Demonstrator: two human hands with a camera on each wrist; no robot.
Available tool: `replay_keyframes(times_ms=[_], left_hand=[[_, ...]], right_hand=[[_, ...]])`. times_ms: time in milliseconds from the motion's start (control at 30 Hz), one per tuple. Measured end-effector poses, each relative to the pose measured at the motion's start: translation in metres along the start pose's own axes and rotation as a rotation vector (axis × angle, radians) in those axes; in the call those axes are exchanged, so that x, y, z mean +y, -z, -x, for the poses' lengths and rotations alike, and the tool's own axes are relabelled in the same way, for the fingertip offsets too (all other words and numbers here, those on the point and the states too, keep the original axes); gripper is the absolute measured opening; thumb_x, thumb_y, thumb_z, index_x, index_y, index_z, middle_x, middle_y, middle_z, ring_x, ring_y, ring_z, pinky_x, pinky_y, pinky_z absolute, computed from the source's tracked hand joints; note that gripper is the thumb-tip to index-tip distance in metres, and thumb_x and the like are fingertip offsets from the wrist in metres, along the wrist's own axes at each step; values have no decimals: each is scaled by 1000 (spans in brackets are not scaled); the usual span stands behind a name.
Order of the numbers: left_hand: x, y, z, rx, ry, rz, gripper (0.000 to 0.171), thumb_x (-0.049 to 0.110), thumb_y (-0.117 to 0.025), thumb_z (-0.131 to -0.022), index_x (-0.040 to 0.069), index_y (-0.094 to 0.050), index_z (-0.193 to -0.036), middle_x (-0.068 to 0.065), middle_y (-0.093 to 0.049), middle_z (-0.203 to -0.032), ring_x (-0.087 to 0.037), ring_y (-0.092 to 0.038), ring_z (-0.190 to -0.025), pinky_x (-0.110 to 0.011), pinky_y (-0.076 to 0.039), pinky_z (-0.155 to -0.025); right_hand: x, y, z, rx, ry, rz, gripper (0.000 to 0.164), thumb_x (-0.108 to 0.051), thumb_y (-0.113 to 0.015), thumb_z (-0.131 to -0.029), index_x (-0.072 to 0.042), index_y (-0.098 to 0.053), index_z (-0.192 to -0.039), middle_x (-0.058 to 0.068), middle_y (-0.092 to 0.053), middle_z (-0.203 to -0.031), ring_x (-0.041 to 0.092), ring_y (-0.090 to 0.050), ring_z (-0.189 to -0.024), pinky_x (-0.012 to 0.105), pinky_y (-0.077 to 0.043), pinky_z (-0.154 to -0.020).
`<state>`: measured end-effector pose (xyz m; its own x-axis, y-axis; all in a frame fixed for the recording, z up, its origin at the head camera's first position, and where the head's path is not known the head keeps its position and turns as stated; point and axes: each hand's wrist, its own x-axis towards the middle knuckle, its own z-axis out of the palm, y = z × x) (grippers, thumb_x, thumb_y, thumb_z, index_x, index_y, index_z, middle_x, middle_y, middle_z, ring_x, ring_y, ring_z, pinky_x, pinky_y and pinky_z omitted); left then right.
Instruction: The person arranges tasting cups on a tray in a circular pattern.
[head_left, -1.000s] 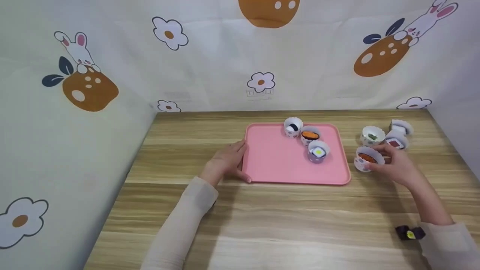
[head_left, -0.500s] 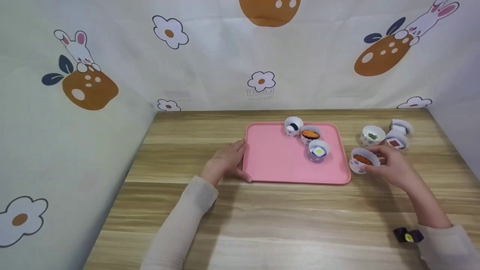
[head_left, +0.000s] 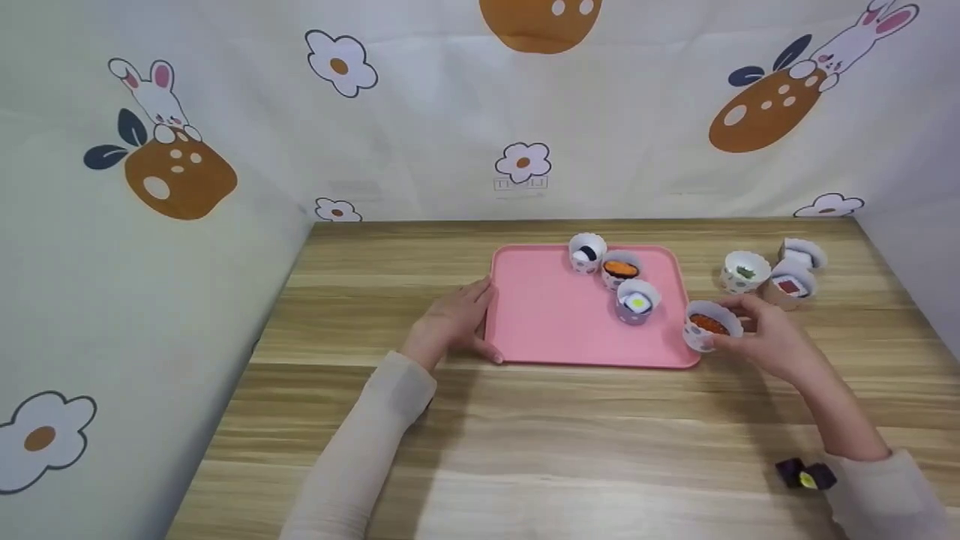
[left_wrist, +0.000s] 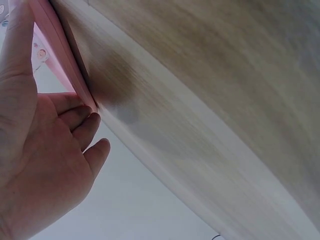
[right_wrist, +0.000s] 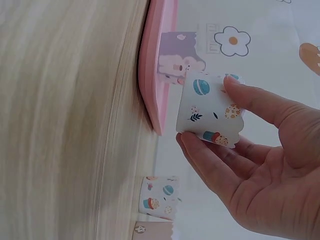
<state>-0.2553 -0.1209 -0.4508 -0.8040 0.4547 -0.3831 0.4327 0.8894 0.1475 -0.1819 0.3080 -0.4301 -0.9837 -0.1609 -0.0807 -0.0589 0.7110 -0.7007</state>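
Observation:
My right hand [head_left: 769, 341] pinches a white paper baking cup [right_wrist: 210, 107] between thumb and fingers; it has printed sweets on its wall. A toy sushi piece with an orange-red top [head_left: 708, 324] lies inside. In the right wrist view the cup is raised off the tabletop, and from the head it overlaps the right rim of a pink tray [head_left: 555, 322]. My left hand [head_left: 454, 321] rests at the tray's left edge, fingers along the side and thumb at the front corner. Three more cups stand at the tray's right: a black-and-white piece's cup [head_left: 589, 268], an orange piece's [head_left: 613, 285], a yellow-centred piece's [head_left: 634, 318].
Right of the tray stand a cup with a green-topped piece [head_left: 735, 283], a cup with a red-centred piece [head_left: 784, 300] and another cup [head_left: 814, 253] behind it. Dark toy sushi rolls [head_left: 806, 476] lie beside my right sleeve. A patterned cloth [head_left: 435, 135] hangs behind the wooden table [head_left: 360, 300].
My right hand has carried the cup with the orange-red piece leftward, from beside the other cups to the tray's right rim. My left hand has stayed at the tray's edge.

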Motion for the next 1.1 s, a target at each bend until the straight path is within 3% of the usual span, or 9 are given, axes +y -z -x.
replay_keyframes(times_ms=[200, 367, 533, 767, 1100], left_hand=[[0, 0, 1, 3, 3, 12, 125, 67, -75, -73, 7, -9, -161, -9, -6, -170, -24, -9, -157, -39, -12, -130], [0, 0, 0, 5, 9, 16, 125, 67, -75, -73, 7, -9, -161, -9, -5, -170, -24, -9, -157, -39, -12, -130], [-1, -2, -1, 4, 5, -1, 125, 67, -75, -73, 7, -9, -161, -9, -5, -170, -24, -10, -157, -39, -12, -130], [-1, -2, -1, 17, -5, -52, 124, 69, -73, -74, 6, -11, -160, -9, -8, -170, -23, -11, -157, -37, -14, -130], [-1, -2, -1, 16, 4, -11, 126, 69, -74, -72, 7, -10, -161, -9, -6, -170, -25, -11, -157, -40, -15, -130]], right_hand=[[-7, -7, -1, -14, 19, -6, 60, -22, -77, -87, 8, -53, -133, 31, -59, -130, 49, -60, -116, 40, -57, -93], [-13, -13, -2, -48, -12, -11, 66, -29, -77, -88, 6, -50, -137, 32, -57, -134, 49, -58, -120, 57, -53, -99], [-17, -20, -4, -72, -33, -5, 69, -32, -77, -87, 3, -49, -139, 29, -58, -135, 46, -57, -122, 57, -52, -100], [-25, -34, -9, -77, 6, -38, 63, -31, -80, -84, 1, -55, -133, 26, -62, -130, 43, -61, -118, 48, -54, -97], [-33, -50, -16, -99, 10, -32, 59, -22, -79, -86, 3, -54, -133, 26, -59, -133, 39, -60, -117, 52, -55, -97]])
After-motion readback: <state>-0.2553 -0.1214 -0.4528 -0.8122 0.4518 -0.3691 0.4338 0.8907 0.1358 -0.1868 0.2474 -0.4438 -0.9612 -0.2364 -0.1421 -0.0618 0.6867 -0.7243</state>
